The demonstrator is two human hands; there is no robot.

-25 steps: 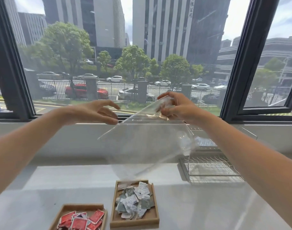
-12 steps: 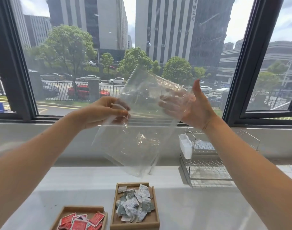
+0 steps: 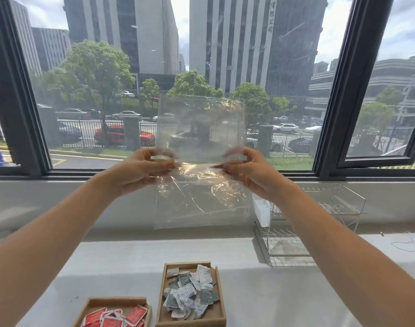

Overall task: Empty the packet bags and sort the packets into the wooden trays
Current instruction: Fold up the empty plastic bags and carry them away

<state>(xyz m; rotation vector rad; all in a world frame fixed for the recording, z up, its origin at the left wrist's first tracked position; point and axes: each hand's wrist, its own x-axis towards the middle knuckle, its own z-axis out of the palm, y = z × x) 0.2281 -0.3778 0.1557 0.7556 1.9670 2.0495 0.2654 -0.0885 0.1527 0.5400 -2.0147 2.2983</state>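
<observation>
A pale table (image 3: 284,291) below a wide window (image 3: 201,67) facing a street. The left hand (image 3: 140,169) and right hand (image 3: 246,169) each pinch a side edge of an empty clear plastic bag (image 3: 200,192), held flat and upright above the table. Below it, a wooden tray (image 3: 221,300) holds grey-and-white packets (image 3: 190,293); just beside, left, a second tray (image 3: 116,302) holds red packets (image 3: 116,317). A wire rack (image 3: 286,241) stands to the right.
</observation>
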